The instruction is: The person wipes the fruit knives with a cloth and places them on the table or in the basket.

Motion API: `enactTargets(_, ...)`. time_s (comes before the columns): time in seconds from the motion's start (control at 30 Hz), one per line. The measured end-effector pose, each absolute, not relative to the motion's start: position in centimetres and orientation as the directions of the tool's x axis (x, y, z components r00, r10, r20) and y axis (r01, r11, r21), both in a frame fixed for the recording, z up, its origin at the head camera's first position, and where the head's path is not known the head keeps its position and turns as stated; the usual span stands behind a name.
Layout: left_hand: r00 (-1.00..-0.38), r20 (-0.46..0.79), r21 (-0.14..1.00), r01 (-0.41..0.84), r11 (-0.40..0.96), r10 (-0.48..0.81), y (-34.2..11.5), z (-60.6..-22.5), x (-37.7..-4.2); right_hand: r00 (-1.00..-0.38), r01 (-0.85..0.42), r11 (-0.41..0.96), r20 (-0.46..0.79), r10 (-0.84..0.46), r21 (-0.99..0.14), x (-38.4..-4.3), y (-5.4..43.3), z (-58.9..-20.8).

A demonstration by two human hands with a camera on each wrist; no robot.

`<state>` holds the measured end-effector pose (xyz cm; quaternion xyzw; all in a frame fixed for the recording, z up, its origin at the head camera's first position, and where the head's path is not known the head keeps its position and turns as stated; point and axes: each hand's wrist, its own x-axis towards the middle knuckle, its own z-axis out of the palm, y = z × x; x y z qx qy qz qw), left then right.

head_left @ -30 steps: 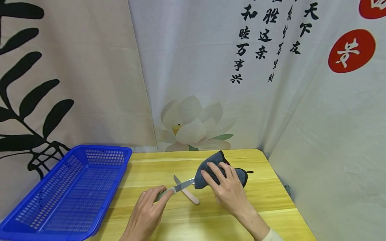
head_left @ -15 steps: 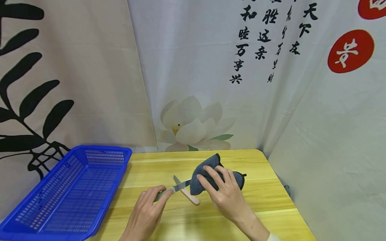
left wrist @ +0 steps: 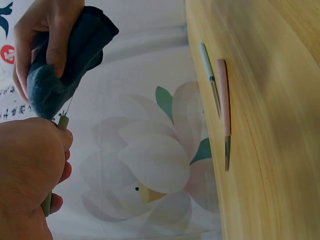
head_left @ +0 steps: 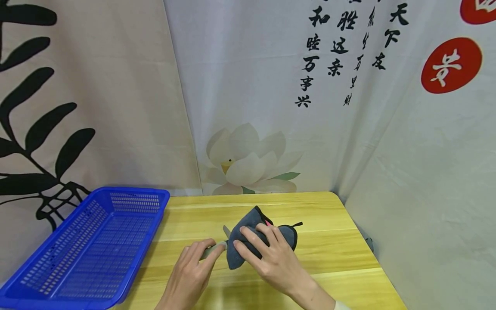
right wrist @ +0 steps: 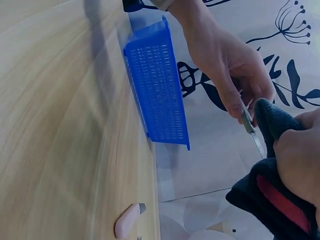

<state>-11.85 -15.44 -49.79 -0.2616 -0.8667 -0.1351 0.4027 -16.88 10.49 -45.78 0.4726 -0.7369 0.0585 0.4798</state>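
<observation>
My left hand (head_left: 187,269) grips a knife by its green handle (head_left: 209,251), blade pointing right. My right hand (head_left: 273,258) holds a folded dark blue cloth (head_left: 244,241) with black edging and a small loop around that blade. Most of the blade is hidden in the cloth; a short length of the knife blade (right wrist: 257,142) shows in the right wrist view, above the table. A pink-handled knife (left wrist: 223,95) and a pale green-handled knife (left wrist: 207,62) lie side by side on the table in the left wrist view. In the head view the cloth covers most of them.
A blue plastic basket (head_left: 162,206) with perforated walls stands at the left of the wooden table (head_left: 310,206). Behind the table hangs a printed curtain (head_left: 248,86) with a flower and black characters. The table's right edge slopes away beside another hanging cloth.
My right hand has slid the cloth left and toward me along the blade, up to the handle. The cloth now hides the pink handle. My left hand stays nearly still.
</observation>
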Motion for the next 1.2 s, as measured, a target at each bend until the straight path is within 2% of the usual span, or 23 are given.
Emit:
enactTargets(0.27,-0.478,0.803,-0.007,0.589,0.808,0.355,-15.3,-49.8,-11.9,-0.141,-0.737,0.555,0.716,-0.684,0.385,-16.5,10.4,-46.2)
enactTargets(0.53,-0.505,0.788,0.005,0.577,0.817,0.352,-15.4,-50.0,-11.8,-0.142,-0.717,0.575,0.725,-0.674,0.393,-16.8,10.6,-46.3)
enactTargets(0.83,-0.487,0.803,-0.001,0.574,0.819,0.342,-15.5,-50.0,-11.9,-0.203,-0.705,0.604,0.711,-0.673,0.371,-17.2,11.7,-46.2)
enactTargets(1.2,-0.489,0.802,-0.005,0.568,0.823,0.343,-15.4,-49.9,-11.9,-0.245,-0.694,0.631,0.71,-0.66,0.348,-17.9,13.2,-46.0)
